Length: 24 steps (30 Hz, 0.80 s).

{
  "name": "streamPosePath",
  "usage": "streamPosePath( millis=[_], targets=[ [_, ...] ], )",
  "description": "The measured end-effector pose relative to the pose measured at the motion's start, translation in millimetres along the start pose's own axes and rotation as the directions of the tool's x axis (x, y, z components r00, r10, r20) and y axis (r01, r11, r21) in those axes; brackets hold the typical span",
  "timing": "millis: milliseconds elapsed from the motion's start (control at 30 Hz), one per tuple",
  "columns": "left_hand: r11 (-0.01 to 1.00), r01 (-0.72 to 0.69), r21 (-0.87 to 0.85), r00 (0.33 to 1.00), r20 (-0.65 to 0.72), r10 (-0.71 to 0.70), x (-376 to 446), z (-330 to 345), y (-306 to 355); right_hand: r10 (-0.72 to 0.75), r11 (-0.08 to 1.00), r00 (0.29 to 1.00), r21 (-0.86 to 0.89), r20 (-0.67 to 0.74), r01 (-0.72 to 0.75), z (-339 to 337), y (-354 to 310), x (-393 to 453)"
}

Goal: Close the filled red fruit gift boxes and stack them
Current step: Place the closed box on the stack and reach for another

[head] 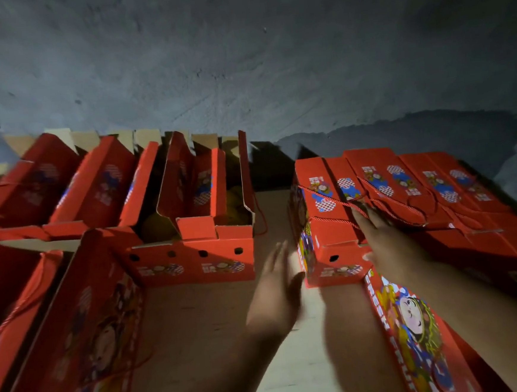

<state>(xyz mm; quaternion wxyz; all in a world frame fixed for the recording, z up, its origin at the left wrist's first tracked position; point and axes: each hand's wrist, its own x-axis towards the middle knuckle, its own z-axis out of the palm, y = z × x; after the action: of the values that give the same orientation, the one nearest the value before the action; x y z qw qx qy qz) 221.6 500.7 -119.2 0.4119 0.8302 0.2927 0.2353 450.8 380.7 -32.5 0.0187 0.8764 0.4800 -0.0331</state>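
A closed red fruit gift box (pixel 327 218) with rope handles lies at the left end of a row of closed red boxes (pixel 420 189) on the right. My right hand (pixel 388 244) rests flat on top of this box, fingers straight. My left hand (pixel 277 290) is open just left of the box's side, palm turned toward it, slightly blurred; I cannot tell if it touches. An open red box (pixel 192 232) with yellow-green fruit (pixel 235 197) inside stands left of centre, flaps up.
Several more open red boxes (pixel 96 190) line the left side against the grey concrete wall (pixel 240 58). A closed box (pixel 416 332) lies below my right forearm. Another box (pixel 85 333) stands at the lower left. Bare pale floor (pixel 199 324) lies between them.
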Motion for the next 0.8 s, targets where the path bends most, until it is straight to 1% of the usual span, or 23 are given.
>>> streamPosePath(
  millis=[33, 67, 100, 133, 167, 200, 267, 333, 433, 500, 600, 733, 800],
  targets=[
    [0.997, 0.079, -0.003, 0.99, -0.119, -0.079, -8.5, -9.0, -11.1, 0.004, 1.0, 1.0, 0.004, -0.003, -0.004, 1.8, -1.6, -3.5],
    [0.985, 0.168, -0.038, 0.956, -0.237, -0.172, -14.2, -19.5, -20.3, 0.01, 1.0, 1.0, 0.014, -0.005, -0.01, 4.2, -3.6, -7.4],
    [0.966, 0.236, -0.106, 0.907, -0.333, -0.258, -17.2, -30.8, -27.2, 0.021, 0.999, 1.0, 0.035, -0.009, -0.021, 6.3, -6.1, -11.4],
    [0.944, 0.27, -0.187, 0.857, -0.4, -0.324, -17.2, -41.5, -32.5, 0.037, 0.997, 0.999, 0.067, -0.016, -0.036, 8.0, -9.0, -15.2],
    [0.923, 0.284, -0.258, 0.82, -0.434, -0.373, -15.0, -50.7, -36.7, 0.053, 0.994, 0.998, 0.099, -0.025, -0.05, 9.0, -12.1, -18.9],
    [0.907, 0.289, -0.307, 0.799, -0.445, -0.405, -11.0, -58.0, -39.9, 0.065, 0.99, 0.997, 0.128, -0.031, -0.061, 9.9, -14.6, -22.4],
    [0.882, 0.306, -0.357, 0.793, -0.418, -0.444, -3.6, -65.4, -41.9, 0.074, 0.983, 0.997, 0.168, -0.035, -0.067, 11.4, -17.2, -29.2],
    [0.847, 0.319, -0.424, 0.798, -0.362, -0.482, 1.6, -64.9, -40.5, 0.063, 0.984, 0.997, 0.17, -0.036, -0.056, 12.6, -17.0, -35.5],
    [0.753, 0.284, -0.594, 0.812, -0.268, -0.518, 5.9, -60.6, -41.9, 0.048, 0.985, 0.998, 0.169, -0.033, -0.042, 11.6, -14.8, -43.5],
    [0.696, 0.275, -0.664, 0.819, -0.217, -0.531, 7.0, -62.6, -41.1, 0.047, 0.976, 0.998, 0.216, -0.038, -0.037, 10.2, -14.7, -48.1],
    [0.648, 0.267, -0.714, 0.832, -0.168, -0.528, 5.3, -68.7, -37.2, 0.07, 0.947, 0.996, 0.317, -0.052, -0.05, 6.7, -16.9, -56.7],
    [0.641, 0.288, -0.712, 0.849, -0.12, -0.515, -8.8, -72.7, -23.7, 0.078, 0.929, 0.994, 0.368, -0.082, -0.043, 1.9, -26.4, -72.2],
    [0.635, 0.31, -0.707, 0.855, -0.084, -0.512, -20.8, -72.3, -16.3, 0.078, 0.928, 0.994, 0.37, -0.076, -0.045, 0.9, -31.7, -81.4]
  ],
)
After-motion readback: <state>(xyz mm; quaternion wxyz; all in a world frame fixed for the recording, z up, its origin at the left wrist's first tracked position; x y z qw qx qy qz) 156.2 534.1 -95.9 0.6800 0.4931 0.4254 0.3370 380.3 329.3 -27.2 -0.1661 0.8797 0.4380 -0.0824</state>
